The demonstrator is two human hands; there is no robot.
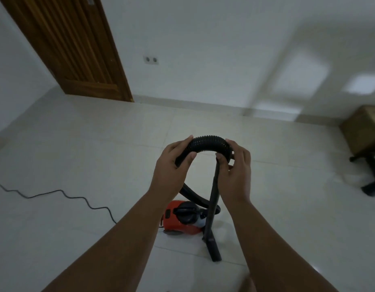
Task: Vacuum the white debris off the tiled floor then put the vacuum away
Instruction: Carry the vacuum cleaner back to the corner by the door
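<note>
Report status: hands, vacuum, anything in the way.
Left hand and right hand both gripping hose. Vacuum on floor, wand hanging down. Cord trailing left.

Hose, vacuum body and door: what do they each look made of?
Hose: black ribbed plastic, flexible by its bend, held by left hand and right hand.
Vacuum body: smooth orange-red moulded plastic, probably, with a slight sheen.
Door: brown varnished wood, with visible grain and grooves.
</note>
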